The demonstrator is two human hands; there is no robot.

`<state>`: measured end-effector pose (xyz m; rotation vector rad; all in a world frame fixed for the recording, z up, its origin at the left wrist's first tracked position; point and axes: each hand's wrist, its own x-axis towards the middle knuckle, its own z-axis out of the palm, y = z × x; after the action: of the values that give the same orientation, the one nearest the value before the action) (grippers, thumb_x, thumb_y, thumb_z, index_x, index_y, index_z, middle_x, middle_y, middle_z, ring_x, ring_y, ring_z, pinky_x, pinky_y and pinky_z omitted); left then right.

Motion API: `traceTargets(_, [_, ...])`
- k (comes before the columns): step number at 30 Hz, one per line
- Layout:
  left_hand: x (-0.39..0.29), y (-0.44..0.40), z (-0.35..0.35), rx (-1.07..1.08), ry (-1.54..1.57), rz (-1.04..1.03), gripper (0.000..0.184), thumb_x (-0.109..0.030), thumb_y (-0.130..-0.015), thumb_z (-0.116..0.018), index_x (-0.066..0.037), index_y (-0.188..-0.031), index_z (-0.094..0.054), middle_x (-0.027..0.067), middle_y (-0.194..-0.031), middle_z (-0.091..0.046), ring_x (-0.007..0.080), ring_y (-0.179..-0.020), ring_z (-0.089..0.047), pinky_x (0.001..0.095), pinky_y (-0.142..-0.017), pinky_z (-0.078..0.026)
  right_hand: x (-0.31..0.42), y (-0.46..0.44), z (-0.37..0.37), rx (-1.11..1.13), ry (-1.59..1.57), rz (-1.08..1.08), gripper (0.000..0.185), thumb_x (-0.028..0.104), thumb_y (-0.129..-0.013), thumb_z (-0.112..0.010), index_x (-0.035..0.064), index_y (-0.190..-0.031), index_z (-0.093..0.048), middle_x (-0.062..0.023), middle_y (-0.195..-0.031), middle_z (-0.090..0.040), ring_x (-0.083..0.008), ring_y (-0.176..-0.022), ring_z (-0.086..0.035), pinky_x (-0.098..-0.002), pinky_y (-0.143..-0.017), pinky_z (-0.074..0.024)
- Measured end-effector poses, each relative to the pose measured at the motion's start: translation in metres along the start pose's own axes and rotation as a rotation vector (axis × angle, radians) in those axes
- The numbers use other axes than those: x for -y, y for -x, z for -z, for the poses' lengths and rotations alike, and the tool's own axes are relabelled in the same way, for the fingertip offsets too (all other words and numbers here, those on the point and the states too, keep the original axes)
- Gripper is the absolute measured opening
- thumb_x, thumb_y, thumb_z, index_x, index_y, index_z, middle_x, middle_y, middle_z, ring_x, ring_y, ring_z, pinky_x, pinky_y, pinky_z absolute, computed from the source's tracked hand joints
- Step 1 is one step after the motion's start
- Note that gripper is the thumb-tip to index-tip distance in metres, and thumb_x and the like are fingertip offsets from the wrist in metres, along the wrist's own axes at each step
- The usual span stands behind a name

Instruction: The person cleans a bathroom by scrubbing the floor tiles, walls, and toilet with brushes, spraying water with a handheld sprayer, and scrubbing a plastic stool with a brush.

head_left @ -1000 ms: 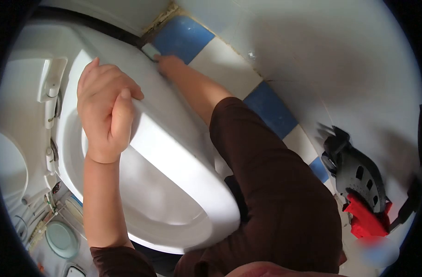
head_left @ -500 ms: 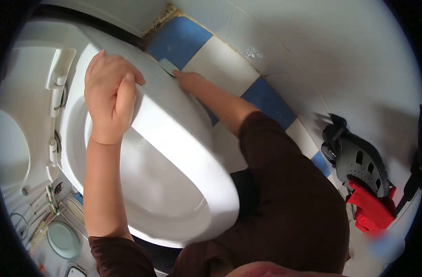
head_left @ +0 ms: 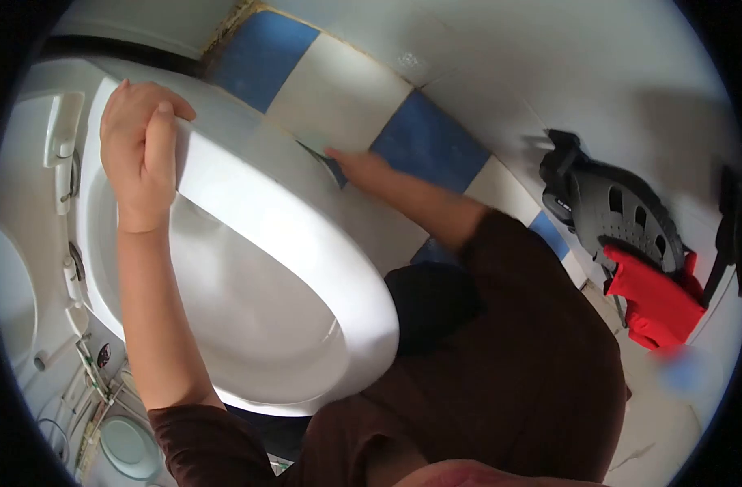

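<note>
A white toilet bowl (head_left: pixel 257 235) fills the middle of the view, its raised seat and lid (head_left: pixel 38 138) on the left. My left hand (head_left: pixel 144 154) is closed over the bowl's rim near the hinge end, thumb on top and fingers curled over the edge. Low beside the bowl's outer wall, over the tiled floor, my right hand (head_left: pixel 361 170) pinches a thin, flat, pale green pad (head_left: pixel 312 151). The pad is seen nearly edge-on, close to the base of the toilet. Its exact kind I cannot make out.
Blue and white floor tiles (head_left: pixel 330 89) run between the toilet and a pale wall (head_left: pixel 501 65). Grey slippers (head_left: pixel 618 211) and a red cloth (head_left: pixel 655 296) hang on that wall. A pale green basin (head_left: pixel 130 446) stands at the lower left.
My right hand has moved along the toilet's side toward its front, taking the pad with it. The view has shifted a little, and my left hand still grips the rim.
</note>
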<state>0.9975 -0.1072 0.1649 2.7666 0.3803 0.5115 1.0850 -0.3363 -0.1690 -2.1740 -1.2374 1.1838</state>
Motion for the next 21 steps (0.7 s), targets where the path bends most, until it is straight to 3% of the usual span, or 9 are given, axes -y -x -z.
traceTargets(2, [0.002,0.003,-0.001,-0.003,0.003,-0.016,0.022,-0.009,-0.085,-0.039,0.000,-0.071,-0.053,0.0112,-0.078,-0.057,0.0254,-0.080,-0.052,0.0407,-0.103,-0.030,0.047,-0.046,0.036,0.080,0.062,-0.025,0.042,0.025,-0.095,-0.039,0.0338,-0.136,-0.043,-0.0189,-0.109,-0.062,-0.0364,-0.094,-0.062,-0.0415,-0.084,-0.0484])
traceTargets(4, [0.005,0.002,-0.002,-0.002,0.017,-0.042,0.022,-0.009,-0.085,-0.038,0.001,-0.072,-0.053,0.0112,-0.079,-0.057,0.0254,-0.080,-0.051,0.0406,-0.103,-0.030,0.053,-0.066,0.039,0.015,0.097,0.035,0.040,0.029,-0.096,-0.039,0.0324,-0.135,-0.045,-0.0192,-0.109,-0.062,-0.0352,-0.094,-0.063,-0.0403,-0.083,-0.0487])
traceTargets(5, [0.004,0.003,-0.001,0.022,0.013,-0.026,0.023,-0.010,-0.086,-0.038,0.001,-0.073,-0.053,0.0107,-0.081,-0.057,0.0253,-0.081,-0.051,0.0404,-0.103,-0.030,0.047,-0.057,0.039,-0.005,0.081,-0.055,0.040,0.032,-0.096,-0.039,0.0297,-0.135,-0.045,-0.0186,-0.109,-0.062,-0.0346,-0.095,-0.063,-0.0396,-0.083,-0.0486])
traceTargets(11, [0.002,0.000,-0.002,-0.013,0.044,0.007,0.025,-0.013,-0.085,-0.042,-0.002,-0.069,-0.058,0.0087,-0.075,-0.060,0.0267,-0.077,-0.054,0.0446,-0.101,-0.034,-0.081,0.040,0.079,-0.321,-0.154,-0.399,0.059,0.054,-0.093,-0.039,0.0156,-0.138,-0.044,-0.0183,-0.094,-0.064,-0.0345,-0.085,-0.064,-0.0394,-0.074,-0.0498])
traceTargets(12, [0.001,0.001,-0.002,-0.024,0.040,-0.001,0.025,-0.013,-0.085,-0.042,-0.002,-0.068,-0.058,0.0090,-0.074,-0.059,0.0269,-0.077,-0.054,0.0446,-0.101,-0.034,-0.090,0.051,0.042,-0.517,-0.025,-0.442,0.049,0.046,-0.095,-0.039,0.0210,-0.138,-0.043,-0.0200,-0.091,-0.063,-0.0347,-0.082,-0.063,-0.0402,-0.072,-0.0495])
traceTargets(14, [0.003,0.001,-0.004,-0.065,0.022,-0.012,0.025,-0.013,-0.084,-0.043,-0.002,-0.068,-0.058,0.0095,-0.073,-0.059,0.0273,-0.077,-0.054,0.0445,-0.100,-0.035,-0.071,0.094,0.016,-0.363,0.144,-0.416,0.041,0.032,-0.098,-0.038,0.0308,-0.138,-0.041,-0.0218,-0.088,-0.062,-0.0347,-0.080,-0.063,-0.0415,-0.073,-0.0486])
traceTargets(15, [0.003,0.000,-0.004,-0.089,0.013,-0.026,0.024,-0.013,-0.082,-0.044,-0.003,-0.066,-0.059,0.0089,-0.071,-0.058,0.0271,-0.075,-0.054,0.0442,-0.099,-0.036,-0.056,0.111,0.028,-0.002,0.175,-0.356,0.041,0.026,-0.098,-0.037,0.0352,-0.138,-0.041,-0.0219,-0.088,-0.062,-0.0345,-0.082,-0.063,-0.0419,-0.076,-0.0480])
traceTargets(18, [0.004,0.001,-0.004,-0.095,0.019,-0.020,0.022,-0.012,-0.081,-0.045,-0.003,-0.064,-0.057,0.0078,-0.068,-0.057,0.0263,-0.073,-0.054,0.0438,-0.097,-0.037,-0.078,0.075,0.047,-0.191,0.075,-0.301,0.045,0.026,-0.096,-0.039,0.0375,-0.139,-0.036,-0.0213,-0.089,-0.063,-0.0364,-0.084,-0.063,-0.0440,-0.079,-0.0473])
traceTargets(21, [0.003,0.003,-0.002,-0.070,0.008,-0.002,0.022,-0.010,-0.083,-0.041,-0.001,-0.067,-0.052,0.0102,-0.071,-0.055,0.0258,-0.074,-0.053,0.0454,-0.101,-0.033,-0.089,0.003,0.106,-0.178,0.067,-0.380,0.045,0.035,-0.099,-0.033,0.0333,-0.144,-0.026,-0.0235,-0.106,-0.060,-0.0370,-0.095,-0.062,-0.0462,-0.083,-0.0469])
